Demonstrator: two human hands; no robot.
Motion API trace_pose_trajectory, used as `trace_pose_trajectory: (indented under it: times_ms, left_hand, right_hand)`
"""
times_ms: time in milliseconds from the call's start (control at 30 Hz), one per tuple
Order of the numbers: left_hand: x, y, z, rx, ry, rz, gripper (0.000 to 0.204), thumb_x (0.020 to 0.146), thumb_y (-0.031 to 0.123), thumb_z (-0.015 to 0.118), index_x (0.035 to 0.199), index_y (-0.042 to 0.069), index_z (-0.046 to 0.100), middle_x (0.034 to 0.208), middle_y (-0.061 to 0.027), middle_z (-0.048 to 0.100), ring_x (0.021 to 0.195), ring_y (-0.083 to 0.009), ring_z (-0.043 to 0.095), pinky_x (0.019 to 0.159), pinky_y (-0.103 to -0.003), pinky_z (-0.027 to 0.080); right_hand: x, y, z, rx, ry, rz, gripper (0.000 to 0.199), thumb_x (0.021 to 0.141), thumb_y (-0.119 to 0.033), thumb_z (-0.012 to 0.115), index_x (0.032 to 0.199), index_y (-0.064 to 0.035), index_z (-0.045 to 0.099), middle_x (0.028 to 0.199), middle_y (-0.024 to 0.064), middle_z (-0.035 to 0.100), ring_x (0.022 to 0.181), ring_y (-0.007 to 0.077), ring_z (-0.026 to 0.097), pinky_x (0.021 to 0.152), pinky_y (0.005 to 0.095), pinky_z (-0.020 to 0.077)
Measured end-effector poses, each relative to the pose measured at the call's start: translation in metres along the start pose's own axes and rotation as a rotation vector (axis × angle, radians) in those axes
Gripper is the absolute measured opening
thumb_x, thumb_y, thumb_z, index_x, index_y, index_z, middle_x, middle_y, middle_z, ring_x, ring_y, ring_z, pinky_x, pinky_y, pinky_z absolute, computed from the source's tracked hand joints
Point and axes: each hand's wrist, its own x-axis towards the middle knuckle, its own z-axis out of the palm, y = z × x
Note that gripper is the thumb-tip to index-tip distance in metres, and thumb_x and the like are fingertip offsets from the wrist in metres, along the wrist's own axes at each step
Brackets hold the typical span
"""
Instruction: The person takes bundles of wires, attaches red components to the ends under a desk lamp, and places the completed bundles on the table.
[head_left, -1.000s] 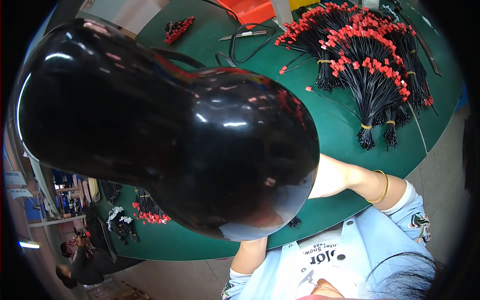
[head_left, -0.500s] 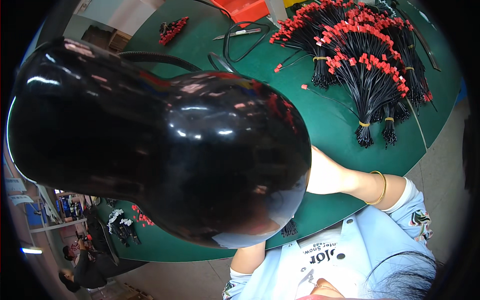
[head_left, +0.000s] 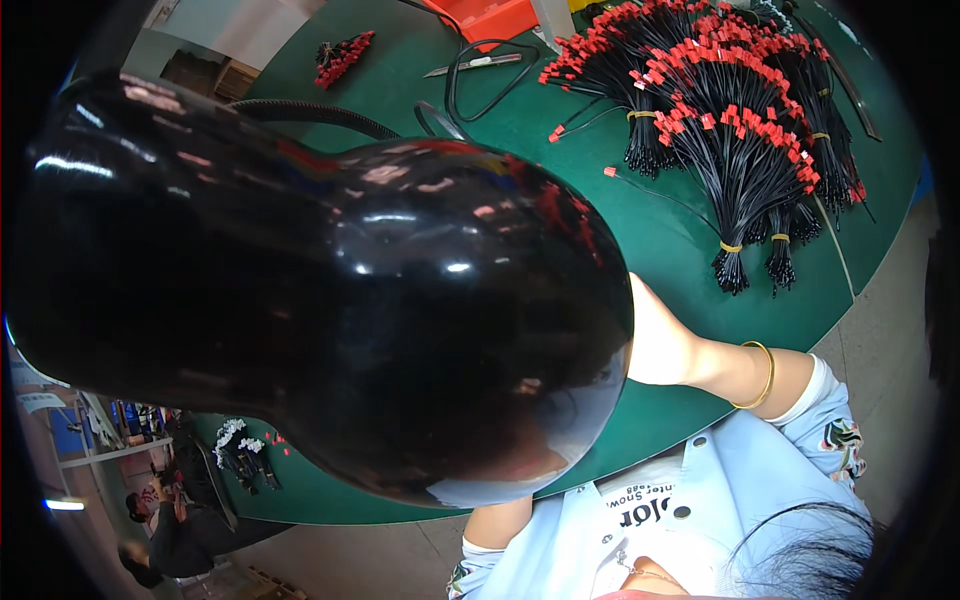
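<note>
Glossy black casing (head_left: 330,310) hides both hands.

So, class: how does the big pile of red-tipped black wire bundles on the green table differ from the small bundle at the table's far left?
The big pile of wire bundles fans widely across the table's right side; the small bundle lies compact and alone. Yellow ties show on the big pile's bundles; none can be made out on the small bundle. Both are black wires with red tips on the green table.

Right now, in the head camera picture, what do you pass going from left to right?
Big shiny black thing → forearm with a gold bangle → bundles of black wires with red tips on the green table.
</note>
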Motion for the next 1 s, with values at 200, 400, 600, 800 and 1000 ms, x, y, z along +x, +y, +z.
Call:
trace_pose_trajectory:
  times_ms: [200,400,600,800,1000]
  left_hand:
    - [0.003,0.004,0.000,-0.282,-0.093,-0.042,0.023,0.073,0.003,0.050,0.095,-0.003,0.047,0.078,-0.0110,0.051,0.064,-0.0174,0.048,0.055,-0.028,0.039]
    - [0.003,0.002,0.000,-0.495,-0.166,-0.160,0.014,0.074,0.007,0.050,0.085,-0.001,0.048,0.068,-0.0074,0.046,0.061,-0.0163,0.045,0.051,-0.027,0.036]
    - [0.004,0.000,-0.005,-0.631,-0.237,-0.275,0.009,0.074,0.008,0.052,0.078,0.001,0.048,0.066,-0.0062,0.047,0.061,-0.0149,0.044,0.050,-0.026,0.035]
    - [0.002,0.001,-0.004,-0.682,-0.255,-0.281,0.011,0.073,0.010,0.054,0.075,0.002,0.048,0.065,-0.0054,0.046,0.062,-0.0145,0.045,0.049,-0.025,0.035]
    - [-0.001,0.002,-0.002,-0.665,-0.205,-0.321,0.009,0.074,0.009,0.054,0.077,0.002,0.048,0.065,-0.0054,0.045,0.061,-0.0148,0.045,0.048,-0.025,0.035]
  right_hand:
    - [0.001,-0.001,-0.002,0.226,-0.043,0.083,0.026,0.074,-0.005,0.059,0.097,-0.0001,0.049,0.079,0.0057,0.054,0.067,0.0090,0.054,0.061,0.0202,0.0459]
    - [0.001,0.000,-0.004,0.275,-0.049,0.108,0.025,0.074,-0.003,0.058,0.097,0.0021,0.048,0.081,0.0080,0.056,0.070,0.0106,0.056,0.063,0.0205,0.0466]
    - [0.002,-0.002,-0.002,0.252,-0.043,0.078,0.024,0.073,-0.001,0.058,0.094,0.0027,0.048,0.081,0.0087,0.056,0.072,0.0118,0.057,0.066,0.0215,0.0466]
    - [0.000,0.000,-0.001,0.322,-0.034,0.178,0.017,0.073,-0.001,0.059,0.084,-0.0007,0.046,0.076,0.0086,0.055,0.070,0.0131,0.058,0.063,0.0228,0.0472]
    - [-0.001,-0.002,0.000,0.251,-0.028,0.137,0.018,0.073,-0.002,0.059,0.082,-0.0020,0.044,0.074,0.0077,0.054,0.065,0.0121,0.057,0.058,0.0220,0.0473]
